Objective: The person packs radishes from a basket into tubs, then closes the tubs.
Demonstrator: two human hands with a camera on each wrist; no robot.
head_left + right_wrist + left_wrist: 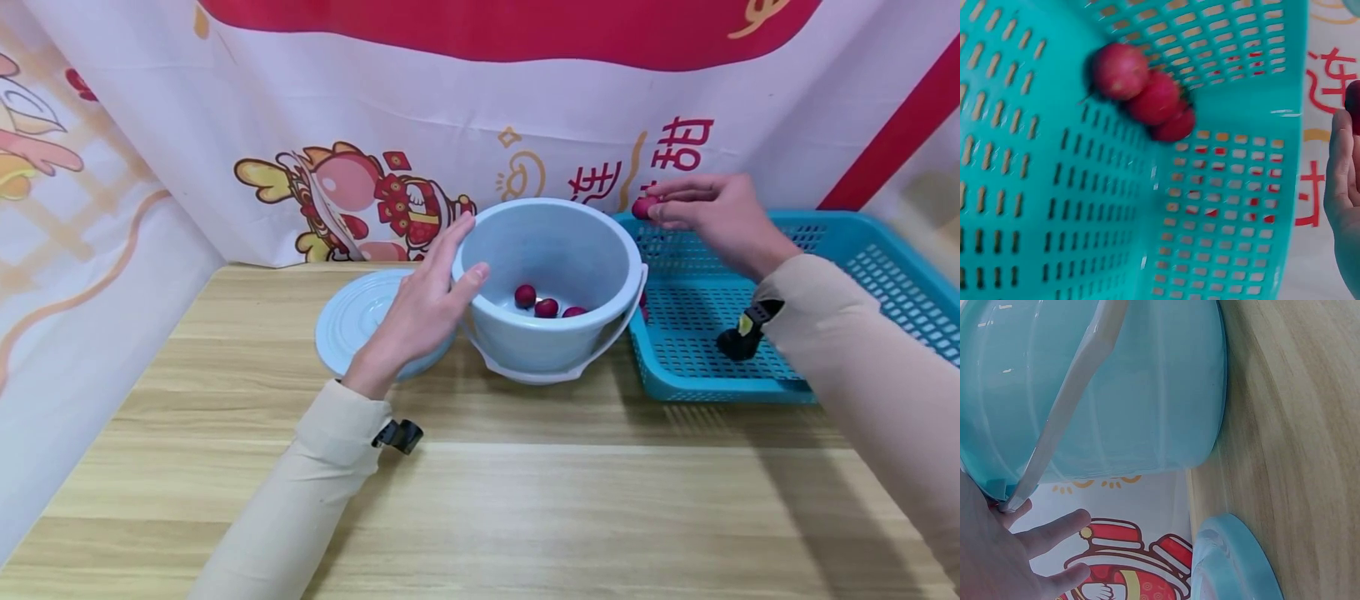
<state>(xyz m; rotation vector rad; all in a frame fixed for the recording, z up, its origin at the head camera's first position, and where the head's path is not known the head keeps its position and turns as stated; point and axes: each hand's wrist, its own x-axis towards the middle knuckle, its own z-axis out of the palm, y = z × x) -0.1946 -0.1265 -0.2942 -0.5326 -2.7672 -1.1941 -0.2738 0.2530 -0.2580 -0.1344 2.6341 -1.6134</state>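
A light blue bucket [555, 346] stands upright on the table, with red radishes [547, 308] on its bottom. My left hand [423, 304] rests against the bucket's left rim, its fingers fairly straight and the thumb by the rim edge. In the left wrist view the fingers spread beside the pale handle [1066, 400]. Over the back left edge of the teal basket [697, 385], my right hand [712, 217] pinches one red radish [645, 207] between thumb and fingers. Three more radishes [1147, 94] lie together in a basket corner, mostly hidden in the head view.
A round light blue lid [356, 321] lies left of the bucket, partly under my left hand and forearm. The basket stands close by the bucket's right side. A printed white cloth [420, 100] hangs behind the wooden table [525, 500].
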